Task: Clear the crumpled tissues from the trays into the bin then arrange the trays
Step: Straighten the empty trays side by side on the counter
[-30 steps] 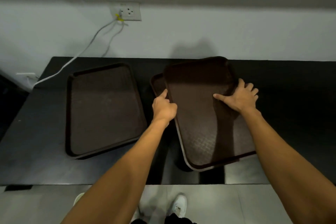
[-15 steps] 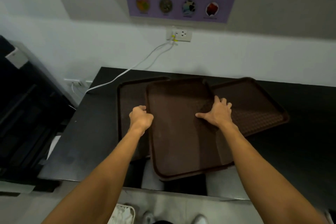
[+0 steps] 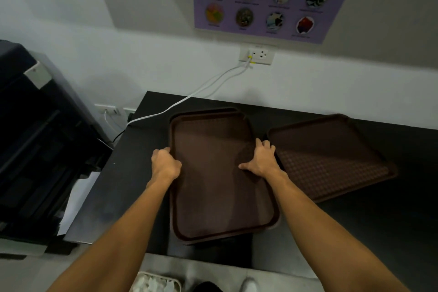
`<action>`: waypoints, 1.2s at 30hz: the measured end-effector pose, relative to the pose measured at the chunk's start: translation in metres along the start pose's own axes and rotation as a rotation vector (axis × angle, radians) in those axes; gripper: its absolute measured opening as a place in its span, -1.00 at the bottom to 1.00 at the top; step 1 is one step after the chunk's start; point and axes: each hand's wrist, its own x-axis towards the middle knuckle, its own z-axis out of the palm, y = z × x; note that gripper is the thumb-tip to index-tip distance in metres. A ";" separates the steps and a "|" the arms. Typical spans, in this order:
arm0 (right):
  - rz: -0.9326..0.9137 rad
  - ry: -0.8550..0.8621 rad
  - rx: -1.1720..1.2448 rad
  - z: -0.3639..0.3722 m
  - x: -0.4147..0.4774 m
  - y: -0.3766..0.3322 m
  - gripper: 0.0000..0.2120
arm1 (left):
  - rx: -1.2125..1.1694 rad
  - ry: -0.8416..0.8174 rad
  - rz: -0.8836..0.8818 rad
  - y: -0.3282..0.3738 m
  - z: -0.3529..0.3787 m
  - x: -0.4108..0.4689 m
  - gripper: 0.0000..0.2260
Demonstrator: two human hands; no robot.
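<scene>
You've carried the top tray (image 3: 213,185) leftward until it sits almost square over the lower tray (image 3: 203,110) on the bench (image 3: 123,185), left hand (image 3: 166,165) and right hand (image 3: 262,160) each clamped on a side rim, so only the third tray (image 3: 331,159) looks left to stack.

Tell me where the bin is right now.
Head view, bottom edge, left of centre: the bin sits on the floor in front of the table, left of the white shoe.
</scene>
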 end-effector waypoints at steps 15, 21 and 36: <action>-0.135 0.045 -0.079 0.005 0.049 -0.002 -0.06 | 0.161 0.041 -0.044 0.016 0.007 0.030 -0.50; -0.173 -0.016 -0.035 0.003 0.060 0.001 -0.04 | 0.187 0.035 -0.070 0.024 0.007 0.038 -0.49; 0.104 0.312 0.617 -0.031 0.011 0.119 -0.31 | -0.035 -0.203 0.452 0.165 0.136 -0.018 -0.72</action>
